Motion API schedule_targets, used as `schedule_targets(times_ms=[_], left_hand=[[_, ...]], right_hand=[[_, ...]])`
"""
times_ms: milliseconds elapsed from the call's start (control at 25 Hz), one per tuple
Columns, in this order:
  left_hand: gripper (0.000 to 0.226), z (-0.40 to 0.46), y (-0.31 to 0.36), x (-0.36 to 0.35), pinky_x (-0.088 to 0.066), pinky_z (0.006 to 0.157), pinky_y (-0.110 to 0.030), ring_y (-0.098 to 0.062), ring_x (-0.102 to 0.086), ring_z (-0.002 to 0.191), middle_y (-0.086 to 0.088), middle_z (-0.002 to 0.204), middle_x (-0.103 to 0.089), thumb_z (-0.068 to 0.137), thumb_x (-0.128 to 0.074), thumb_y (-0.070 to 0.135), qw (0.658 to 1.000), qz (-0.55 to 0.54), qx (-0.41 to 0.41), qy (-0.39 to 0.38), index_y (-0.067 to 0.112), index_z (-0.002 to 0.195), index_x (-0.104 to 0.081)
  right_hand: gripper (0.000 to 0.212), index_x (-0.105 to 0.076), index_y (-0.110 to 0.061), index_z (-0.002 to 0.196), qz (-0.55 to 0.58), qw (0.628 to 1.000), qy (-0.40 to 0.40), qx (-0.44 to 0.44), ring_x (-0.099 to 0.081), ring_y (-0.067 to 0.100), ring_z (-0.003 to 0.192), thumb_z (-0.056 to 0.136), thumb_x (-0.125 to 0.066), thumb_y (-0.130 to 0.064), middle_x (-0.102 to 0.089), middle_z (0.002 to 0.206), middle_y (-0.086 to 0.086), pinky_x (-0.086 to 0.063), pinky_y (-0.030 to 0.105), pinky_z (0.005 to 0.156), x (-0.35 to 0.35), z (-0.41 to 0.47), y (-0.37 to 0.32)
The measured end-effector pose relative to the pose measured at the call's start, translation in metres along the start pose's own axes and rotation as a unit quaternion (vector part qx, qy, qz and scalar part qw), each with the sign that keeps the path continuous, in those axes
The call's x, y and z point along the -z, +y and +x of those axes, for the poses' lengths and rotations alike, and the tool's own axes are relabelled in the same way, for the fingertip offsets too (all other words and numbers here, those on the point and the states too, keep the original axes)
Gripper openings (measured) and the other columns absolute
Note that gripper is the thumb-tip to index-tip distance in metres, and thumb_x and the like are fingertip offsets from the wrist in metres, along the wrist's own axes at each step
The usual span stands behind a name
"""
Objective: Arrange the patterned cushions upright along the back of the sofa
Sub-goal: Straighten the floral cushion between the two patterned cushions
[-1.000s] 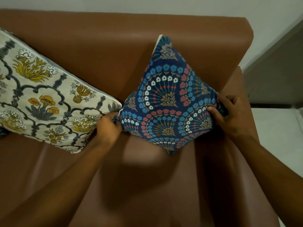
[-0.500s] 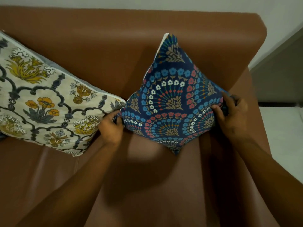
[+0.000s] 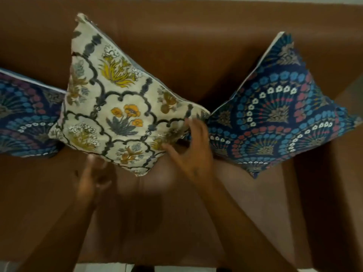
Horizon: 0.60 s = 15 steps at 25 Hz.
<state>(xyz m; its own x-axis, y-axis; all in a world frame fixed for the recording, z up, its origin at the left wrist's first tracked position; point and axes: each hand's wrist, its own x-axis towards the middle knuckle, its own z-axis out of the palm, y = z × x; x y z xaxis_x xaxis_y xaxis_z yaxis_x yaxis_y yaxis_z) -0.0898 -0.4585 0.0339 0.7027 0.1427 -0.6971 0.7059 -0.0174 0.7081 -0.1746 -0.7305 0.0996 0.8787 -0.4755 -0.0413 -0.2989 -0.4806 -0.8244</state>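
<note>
I see both hands spread wide: right hand (image 3: 193, 154) brushing cream cushion (image 3: 121, 99), left hand (image 3: 92, 173) blurred below. Corner-balanced; may topple.

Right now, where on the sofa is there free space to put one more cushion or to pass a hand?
The seat in front of the cushions is bare. The backrest shows between the cream floral cushion and the right blue cushion, but their lower corners nearly meet, where the right hand is. Left blue cushion is overlapped: crowded.

Both bare forearms are extended forward. Right hand (image 3: 193, 154) is spread, fingers apart, thumb stretched leftward. Left hand (image 3: 92, 177) is blurred, fingers loosely parted.
</note>
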Motion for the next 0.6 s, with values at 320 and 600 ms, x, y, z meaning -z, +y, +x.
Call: schedule_targets(times_ms=[320,600], left_hand=[[0.057,0.069,0.090,0.011,-0.053,0.094,-0.053,-0.022,-0.062,0.122,0.000,0.138,-0.063,0.092,-0.060,0.050,0.974,-0.075,-0.028,-0.211,0.028,0.144,-0.050],[0.052,0.069,0.085,-0.003,-0.060,0.075,-0.052,-0.019,-0.067,0.109,0.008,0.115,-0.073,0.075,-0.084,0.034,0.973,-0.147,-0.018,-0.179,0.041,0.121,-0.060]], right_hand=[[0.115,-0.040,-0.026,0.154,-0.164,0.983,-0.066,0.049,-0.053,0.030,0.132,0.061,-0.075,-0.083,-0.057,0.142,0.004,-0.049,0.052,0.104,-0.009,0.104,-0.045],[0.112,-0.038,-0.033,0.156,-0.186,0.982,-0.029,-0.005,-0.049,0.027,0.134,0.063,-0.080,-0.077,-0.054,0.142,0.005,-0.047,0.052,0.107,-0.003,0.089,-0.036]])
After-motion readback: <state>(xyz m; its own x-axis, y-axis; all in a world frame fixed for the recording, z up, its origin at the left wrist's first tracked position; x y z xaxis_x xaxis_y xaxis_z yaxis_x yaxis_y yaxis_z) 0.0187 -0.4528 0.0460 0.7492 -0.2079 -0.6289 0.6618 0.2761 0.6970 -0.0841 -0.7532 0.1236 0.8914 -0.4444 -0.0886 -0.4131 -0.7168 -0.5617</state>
